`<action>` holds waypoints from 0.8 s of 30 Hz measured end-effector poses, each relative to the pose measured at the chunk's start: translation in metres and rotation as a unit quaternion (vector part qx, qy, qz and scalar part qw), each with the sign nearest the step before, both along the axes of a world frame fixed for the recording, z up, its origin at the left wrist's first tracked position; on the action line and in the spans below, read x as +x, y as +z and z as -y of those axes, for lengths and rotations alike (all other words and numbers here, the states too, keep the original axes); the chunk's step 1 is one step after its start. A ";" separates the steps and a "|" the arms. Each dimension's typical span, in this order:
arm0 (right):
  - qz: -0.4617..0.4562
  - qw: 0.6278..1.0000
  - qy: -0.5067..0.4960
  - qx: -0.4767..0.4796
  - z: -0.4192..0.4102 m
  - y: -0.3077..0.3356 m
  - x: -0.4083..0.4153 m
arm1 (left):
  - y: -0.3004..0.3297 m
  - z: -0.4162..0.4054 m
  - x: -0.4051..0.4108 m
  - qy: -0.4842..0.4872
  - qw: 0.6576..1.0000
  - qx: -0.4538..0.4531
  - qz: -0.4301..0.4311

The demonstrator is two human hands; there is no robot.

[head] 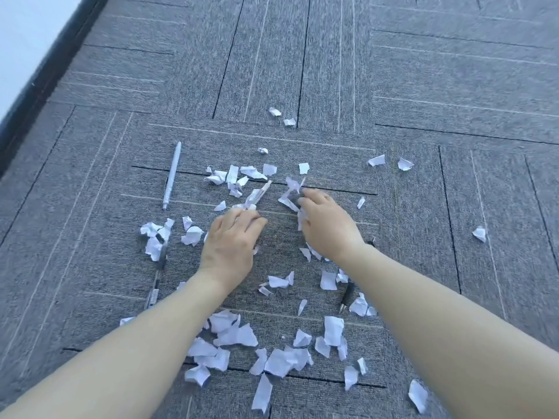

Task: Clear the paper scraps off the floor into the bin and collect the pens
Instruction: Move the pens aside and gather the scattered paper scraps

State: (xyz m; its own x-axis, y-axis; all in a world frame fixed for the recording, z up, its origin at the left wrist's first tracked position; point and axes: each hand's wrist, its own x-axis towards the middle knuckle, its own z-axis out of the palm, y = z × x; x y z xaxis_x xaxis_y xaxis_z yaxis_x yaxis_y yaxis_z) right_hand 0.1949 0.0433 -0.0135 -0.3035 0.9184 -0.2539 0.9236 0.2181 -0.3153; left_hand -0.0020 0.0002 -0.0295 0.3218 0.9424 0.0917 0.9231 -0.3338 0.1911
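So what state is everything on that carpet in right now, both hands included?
Paper scraps: torn, crumpled, scattered over the carpet.
White pen: lying flat, untouched, far left.
Dark pen: lying flat, partly under the right forearm.
Clear pen: lying flat, partly under scraps.
Left hand: palm down, fingers curled on scraps.
Right hand: palm down, fingertips gathering scraps.
Carpet: littered near the hands.

Both bare forearms reach forward and down from the lower corners, converging toward the middle. The left hand (231,240) is palm-down, back of the hand up, its fingers curled under at the far end. The right hand (328,225) sits just beside it and slightly farther out, also palm-down, fingers bent and pinched together at the tips. The 2 hands are close but apart.
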 end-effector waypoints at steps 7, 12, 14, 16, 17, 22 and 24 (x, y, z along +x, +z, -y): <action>-0.090 0.994 -0.029 0.047 0.029 -0.008 0.005 | -0.001 0.031 0.018 -0.163 0.982 -0.041 0.091; -0.026 0.999 0.029 -0.028 -0.013 -0.010 -0.020 | -0.007 0.042 0.010 -0.102 0.991 -0.048 0.076; -0.013 0.997 0.062 -0.037 -0.011 -0.012 -0.030 | -0.010 0.042 0.006 -0.068 0.992 -0.073 0.073; -0.036 0.996 0.073 -0.036 0.005 -0.013 -0.033 | -0.011 0.048 0.007 -0.078 0.987 -0.095 0.107; -0.062 0.995 0.078 -0.032 0.016 -0.012 -0.031 | -0.009 0.052 0.007 -0.091 0.982 -0.101 0.129; -0.138 0.984 0.051 0.096 0.041 -0.009 -0.027 | -0.002 0.055 -0.011 -0.004 0.982 -0.038 0.186; -0.100 0.992 0.049 0.059 0.028 -0.007 -0.041 | -0.002 0.046 -0.026 0.085 0.984 -0.019 0.157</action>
